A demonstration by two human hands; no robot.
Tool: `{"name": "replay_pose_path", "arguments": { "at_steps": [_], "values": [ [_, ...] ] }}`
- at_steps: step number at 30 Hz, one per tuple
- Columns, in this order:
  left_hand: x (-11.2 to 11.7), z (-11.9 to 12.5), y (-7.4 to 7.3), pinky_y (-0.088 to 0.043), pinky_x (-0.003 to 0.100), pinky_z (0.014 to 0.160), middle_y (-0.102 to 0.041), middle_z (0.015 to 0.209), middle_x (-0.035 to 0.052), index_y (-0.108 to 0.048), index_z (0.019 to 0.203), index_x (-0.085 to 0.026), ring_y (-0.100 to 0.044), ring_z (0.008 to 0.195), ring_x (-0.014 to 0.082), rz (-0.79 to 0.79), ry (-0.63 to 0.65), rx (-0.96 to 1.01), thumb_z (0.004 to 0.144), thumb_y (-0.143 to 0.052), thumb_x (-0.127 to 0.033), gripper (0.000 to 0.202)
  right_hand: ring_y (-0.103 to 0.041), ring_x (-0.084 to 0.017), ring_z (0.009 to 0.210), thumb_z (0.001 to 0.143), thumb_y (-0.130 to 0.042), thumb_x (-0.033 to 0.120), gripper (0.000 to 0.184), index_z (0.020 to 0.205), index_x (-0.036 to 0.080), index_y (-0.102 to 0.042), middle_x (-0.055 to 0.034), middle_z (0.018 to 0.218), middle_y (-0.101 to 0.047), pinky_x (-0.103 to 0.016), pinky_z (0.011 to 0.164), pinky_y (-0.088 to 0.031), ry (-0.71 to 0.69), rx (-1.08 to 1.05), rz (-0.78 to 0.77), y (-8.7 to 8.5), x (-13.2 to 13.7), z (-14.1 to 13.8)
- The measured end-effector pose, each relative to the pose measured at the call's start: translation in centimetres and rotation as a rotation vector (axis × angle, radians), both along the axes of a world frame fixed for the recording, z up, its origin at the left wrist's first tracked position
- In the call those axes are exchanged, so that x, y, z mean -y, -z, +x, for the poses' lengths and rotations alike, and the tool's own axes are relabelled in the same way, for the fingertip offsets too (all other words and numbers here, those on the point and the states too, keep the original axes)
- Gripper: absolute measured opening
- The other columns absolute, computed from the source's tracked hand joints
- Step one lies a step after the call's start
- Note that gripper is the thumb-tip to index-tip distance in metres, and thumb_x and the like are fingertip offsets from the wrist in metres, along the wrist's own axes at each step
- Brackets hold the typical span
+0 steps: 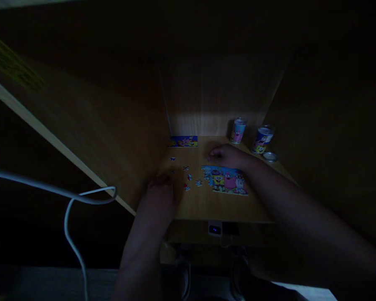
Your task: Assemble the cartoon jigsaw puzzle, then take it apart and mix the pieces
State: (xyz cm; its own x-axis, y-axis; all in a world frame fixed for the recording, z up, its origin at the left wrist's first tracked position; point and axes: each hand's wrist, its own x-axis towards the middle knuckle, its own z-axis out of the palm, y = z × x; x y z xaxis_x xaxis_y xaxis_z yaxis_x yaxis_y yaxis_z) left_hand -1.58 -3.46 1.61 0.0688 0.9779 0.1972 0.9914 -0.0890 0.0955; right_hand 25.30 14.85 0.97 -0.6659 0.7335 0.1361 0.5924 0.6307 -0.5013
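A partly joined jigsaw puzzle [229, 184] with cartoon figures lies flat on the wooden shelf surface. My right hand [226, 155] hovers at its upper edge, fingers curled together; whatever they may pinch does not show. Left of the puzzle are several loose jigsaw pieces, among them a pale blue one [199, 183], a reddish one [187, 187] and one farther back [173, 159]. My left hand [160, 188] is low at the left side near these pieces, its fingers lost in shadow.
A cartoon picture strip [184, 141] lies by the back panel. At the back right stand two printed cans [238, 131] [262, 140], with a round lid [270, 157] beside them. Wooden walls enclose both sides. A white cable [72, 228] hangs at the left; a small lit device [214, 229] sits below the front edge.
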Motion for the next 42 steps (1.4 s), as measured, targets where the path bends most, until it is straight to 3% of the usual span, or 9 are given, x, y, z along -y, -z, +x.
{"name": "replay_pose_path", "arguments": {
  "at_steps": [5,15,21,28,36,42],
  "values": [
    [-1.0,0.1,1.0,-0.046,0.047,0.123,-0.059,0.156,0.0223,-0.057,0.150,-0.004,-0.057,0.145,0.0326,0.084,0.069,0.075,0.101,-0.054,-0.012,0.049,-0.049,-0.016,0.067,0.098,-0.055,0.056,0.045,0.075,0.019,-0.063,0.0008,0.068,-0.058,-0.031,0.066,-0.034,0.007,-0.010,-0.006,0.1,-0.1,0.0],
    [-1.1,0.7,0.5,-0.055,0.043,0.115,-0.074,0.139,0.0098,-0.069,0.139,-0.019,-0.071,0.125,0.0244,0.119,0.303,0.363,0.104,-0.054,-0.012,0.039,-0.043,-0.015,0.065,0.098,-0.053,0.057,0.047,0.069,0.020,-0.055,0.0032,0.063,-0.047,-0.030,0.064,-0.031,-0.001,-0.006,0.006,-0.1,0.0,-0.1],
    [-0.6,2.2,0.1,-0.052,0.049,0.117,-0.071,0.137,0.0125,-0.076,0.119,-0.018,-0.064,0.130,0.0296,0.224,0.289,0.290,0.104,-0.065,-0.022,0.019,-0.044,-0.014,0.064,0.098,-0.053,0.058,0.048,0.070,0.020,-0.057,0.0029,0.063,-0.048,-0.031,0.065,-0.031,0.015,-0.004,0.022,0.0,0.0,-0.1],
    [-1.2,3.9,1.2,-0.051,0.055,0.114,-0.070,0.136,0.0135,-0.077,0.106,-0.019,-0.061,0.131,0.0350,0.200,0.303,0.254,0.094,-0.081,-0.025,0.014,-0.048,-0.015,0.067,0.099,-0.052,0.058,0.048,0.073,0.018,-0.062,0.0017,0.067,-0.054,-0.030,0.066,-0.033,0.014,0.008,0.024,-0.1,0.0,-0.2],
    [-1.8,3.8,1.5,-0.049,0.053,0.114,-0.075,0.123,0.0057,-0.075,0.098,-0.024,-0.065,0.123,0.0299,0.177,0.389,0.388,0.090,-0.084,-0.015,0.014,-0.049,-0.015,0.068,0.098,-0.053,0.059,0.047,0.076,0.019,-0.063,0.0016,0.068,-0.055,-0.030,0.066,-0.034,0.019,-0.003,0.009,0.0,0.0,-0.1],
    [-1.9,3.9,1.1,-0.036,0.058,0.122,-0.076,0.120,0.0019,-0.075,0.096,-0.025,-0.064,0.126,0.0280,0.098,0.370,0.430,0.090,-0.085,-0.015,0.015,-0.046,-0.015,0.067,0.097,-0.054,0.061,0.048,0.074,0.019,-0.061,0.0017,0.067,-0.053,-0.030,0.066,-0.033,0.008,0.001,-0.006,-0.3,0.2,-0.2]
  ]
}}
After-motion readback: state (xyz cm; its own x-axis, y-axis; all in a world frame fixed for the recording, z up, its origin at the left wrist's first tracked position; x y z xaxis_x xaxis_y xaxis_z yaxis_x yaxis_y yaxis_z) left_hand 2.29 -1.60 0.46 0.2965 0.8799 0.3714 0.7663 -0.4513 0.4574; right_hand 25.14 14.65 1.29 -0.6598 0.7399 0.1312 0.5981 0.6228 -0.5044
